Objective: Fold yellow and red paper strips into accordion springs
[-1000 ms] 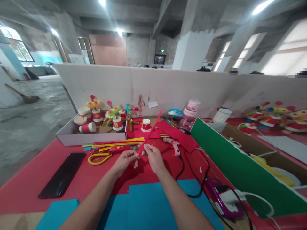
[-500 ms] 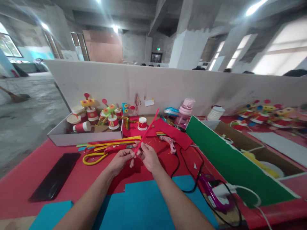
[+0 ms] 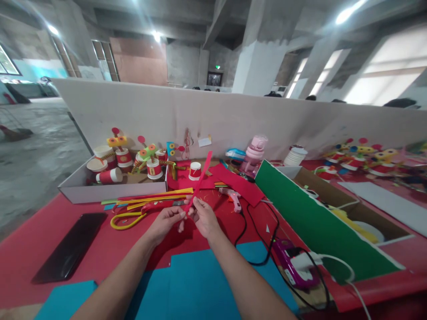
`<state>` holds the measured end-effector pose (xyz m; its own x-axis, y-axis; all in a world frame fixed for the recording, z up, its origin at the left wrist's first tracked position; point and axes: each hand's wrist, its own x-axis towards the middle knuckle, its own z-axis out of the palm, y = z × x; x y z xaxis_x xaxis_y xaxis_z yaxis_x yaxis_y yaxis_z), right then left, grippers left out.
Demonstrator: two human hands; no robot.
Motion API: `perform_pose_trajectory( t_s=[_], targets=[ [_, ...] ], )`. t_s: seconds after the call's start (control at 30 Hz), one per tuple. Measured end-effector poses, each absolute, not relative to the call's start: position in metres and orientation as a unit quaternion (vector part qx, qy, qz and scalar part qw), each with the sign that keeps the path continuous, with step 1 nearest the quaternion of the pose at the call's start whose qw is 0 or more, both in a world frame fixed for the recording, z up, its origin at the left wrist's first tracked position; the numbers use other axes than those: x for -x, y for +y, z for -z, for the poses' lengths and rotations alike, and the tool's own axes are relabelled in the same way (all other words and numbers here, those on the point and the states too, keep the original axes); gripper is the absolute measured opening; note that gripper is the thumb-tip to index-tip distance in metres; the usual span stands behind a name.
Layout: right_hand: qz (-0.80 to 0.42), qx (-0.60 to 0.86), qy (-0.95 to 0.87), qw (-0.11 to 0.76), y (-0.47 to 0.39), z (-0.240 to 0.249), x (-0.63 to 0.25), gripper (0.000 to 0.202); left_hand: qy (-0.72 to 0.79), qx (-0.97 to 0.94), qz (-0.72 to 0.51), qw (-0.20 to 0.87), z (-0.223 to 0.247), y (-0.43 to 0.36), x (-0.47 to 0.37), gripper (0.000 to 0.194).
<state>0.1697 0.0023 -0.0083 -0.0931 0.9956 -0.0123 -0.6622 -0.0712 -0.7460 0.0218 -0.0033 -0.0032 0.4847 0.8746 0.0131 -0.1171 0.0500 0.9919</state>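
Note:
A narrow red paper strip (image 3: 203,173) slants up and away from my two hands, over the red tabletop. My left hand (image 3: 168,221) pinches its lower end between thumb and fingers. Close beside it, my right hand (image 3: 203,216) grips the strip a little higher up, fingertips almost touching the left ones. Left of the hands lie yellow-handled scissors (image 3: 128,221) and a bundle of coloured paper strips (image 3: 160,195). Behind the strip stands a red and white paper cup (image 3: 195,171). A pink glue gun (image 3: 235,199) rests to the right.
A white box (image 3: 113,194) holds cup figures at the back left. A black phone (image 3: 71,246) lies at left, blue sheets (image 3: 200,284) in front. At right are a green-sided box (image 3: 316,222), a purple power strip (image 3: 293,266) and black cables. A pink bottle (image 3: 255,155) stands behind.
The view has shifted slightly, so most things appear a little further left. Both hands still hold the strip, whose upper part now shows more of its flat face.

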Motion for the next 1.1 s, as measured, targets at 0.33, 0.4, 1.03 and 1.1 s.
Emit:
perform_pose_trajectory(
  t_s=[0.33,0.4,1.03,1.1],
  targets=[
    [-0.572,0.388,-0.331,0.642,0.0043,0.0137,-0.1712,0.032,0.393,-0.677,-0.400,0.477,0.0092,-0.0022,-0.0270,0.032],
    [-0.549,0.404,-0.336,0.650,0.0051,0.0160,-0.1715,0.033,0.397,-0.690,-0.404,0.451,0.0101,-0.0029,-0.0283,0.032],
    [-0.589,0.421,-0.429,0.540,0.0009,0.0128,-0.1736,0.031,0.357,-0.557,-0.418,0.622,0.0045,-0.0021,-0.0200,0.027],
    [-0.581,0.426,-0.429,0.545,0.0025,0.0123,-0.1762,0.031,0.355,-0.554,-0.410,0.632,0.0035,-0.0027,-0.0197,0.027]
  ],
)
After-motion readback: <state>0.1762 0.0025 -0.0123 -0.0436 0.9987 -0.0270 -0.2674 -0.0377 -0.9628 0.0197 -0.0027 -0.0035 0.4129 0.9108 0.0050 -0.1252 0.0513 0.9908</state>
